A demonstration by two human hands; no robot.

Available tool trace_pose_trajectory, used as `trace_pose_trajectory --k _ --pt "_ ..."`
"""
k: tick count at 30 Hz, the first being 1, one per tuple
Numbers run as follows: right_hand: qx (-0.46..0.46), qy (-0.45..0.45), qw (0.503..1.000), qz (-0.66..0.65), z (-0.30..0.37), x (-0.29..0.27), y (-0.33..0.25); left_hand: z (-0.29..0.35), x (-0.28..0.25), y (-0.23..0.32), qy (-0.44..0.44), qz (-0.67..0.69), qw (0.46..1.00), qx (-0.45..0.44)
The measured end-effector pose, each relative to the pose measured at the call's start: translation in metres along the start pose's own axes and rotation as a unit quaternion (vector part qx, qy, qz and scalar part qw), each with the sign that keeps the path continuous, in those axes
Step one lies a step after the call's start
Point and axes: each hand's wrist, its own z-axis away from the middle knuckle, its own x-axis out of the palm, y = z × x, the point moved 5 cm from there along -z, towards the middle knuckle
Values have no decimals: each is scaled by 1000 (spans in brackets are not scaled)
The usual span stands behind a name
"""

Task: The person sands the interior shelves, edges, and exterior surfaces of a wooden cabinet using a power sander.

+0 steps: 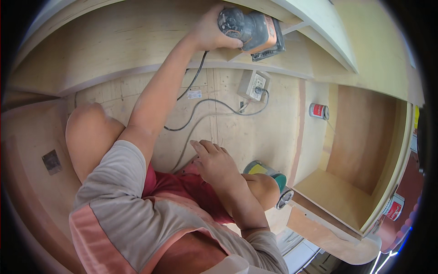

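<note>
My left hand [211,31] reaches far forward, its fingers wrapped round the dusty rounded end of a grey and orange electric sander [261,33]. The sander is tilted on its side, its dark flat pad facing right, close to the pale wooden cabinet frame [319,28]. Whether the pad touches the wood I cannot tell. A dark power cord [197,75] hangs below my left hand. My right hand [214,162] is over my lap near my right knee, fingers loosely bent and apart, with nothing visible in it.
Below the cabinet edge, a socket box [253,86] has a plug in it. A red-labelled can [318,111] lies to its right. A green-lidded container [267,171] stands by my right knee. An open wooden compartment [356,137] and another can [394,207] are at the right.
</note>
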Motion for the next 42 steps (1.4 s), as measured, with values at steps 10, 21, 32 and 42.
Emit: trace_pose_trajectory --k 10,21,32,42 --pt "-4 -21 1000 -4 -8 4 -2 -14 5 -3 -35 60 997 -43" --pt "5 -44 999 0 -8 12 -8 -19 -5 -9 -35 -24 991 -130" --pt "6 -78 997 17 -10 14 -10 31 6 -43 -13 -6 998 -68" --pt "-8 -61 998 13 -7 10 -18 46 10 -30 -89 13 994 -62"
